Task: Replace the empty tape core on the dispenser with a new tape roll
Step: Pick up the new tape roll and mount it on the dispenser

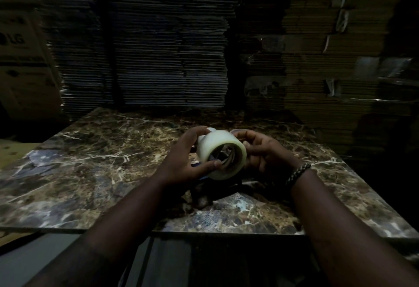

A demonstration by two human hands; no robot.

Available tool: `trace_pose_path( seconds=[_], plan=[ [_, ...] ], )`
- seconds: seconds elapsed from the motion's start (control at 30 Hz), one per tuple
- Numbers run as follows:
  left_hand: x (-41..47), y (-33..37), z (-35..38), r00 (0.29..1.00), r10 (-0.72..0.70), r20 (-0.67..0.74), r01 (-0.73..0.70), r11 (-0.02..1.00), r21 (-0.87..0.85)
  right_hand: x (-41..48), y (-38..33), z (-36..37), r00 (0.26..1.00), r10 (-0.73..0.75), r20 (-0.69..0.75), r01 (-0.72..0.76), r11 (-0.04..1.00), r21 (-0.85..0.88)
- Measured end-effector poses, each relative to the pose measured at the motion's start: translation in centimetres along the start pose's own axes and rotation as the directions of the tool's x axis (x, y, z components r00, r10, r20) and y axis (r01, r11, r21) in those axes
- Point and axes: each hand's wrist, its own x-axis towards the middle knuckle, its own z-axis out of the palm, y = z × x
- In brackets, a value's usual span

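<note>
Holding a wide, pale translucent roll of packing tape (221, 153) above the brown veined marble tabletop (90, 166), the person is gripping it with 2 hands: the left hand (181, 164) is clamping its near rim, thumb at the core, while the right hand (263, 153) is closing on the far side. The dispenser is mostly hidden beneath. Seating it well probably means squaring the core to the hub before pressing.

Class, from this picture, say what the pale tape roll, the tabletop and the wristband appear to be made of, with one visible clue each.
Pale tape roll: probably glossy plastic film, translucent milky sheen. Brown veined tabletop: polished marble or a marble-look surface, white veins and reflections. Braided wristband: woven cord, perhaps leather; too dim to say.
</note>
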Motion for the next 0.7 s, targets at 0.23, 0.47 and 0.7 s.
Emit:
trace_pose_path(
  seconds=[0.23,0.47,0.7],
  plan=[
    [0.3,-0.1,0.2,0.999,0.013,-0.049,-0.012,1.000,0.006,0.1,-0.2,-0.4,0.998,-0.053,0.043,0.061,0.976,-0.209],
    [0.4,-0.5,0.1,0.999,0.026,-0.020,-0.026,1.000,0.005,0.9,0.2,-0.6,0.995,-0.094,0.030,0.097,0.989,-0.115],
    [0.5,0.1,-0.4,0.995,-0.087,-0.043,0.070,0.950,-0.304,2.4,-0.3,-1.7,0.994,-0.055,0.097,0.069,0.986,-0.154]
  ],
)
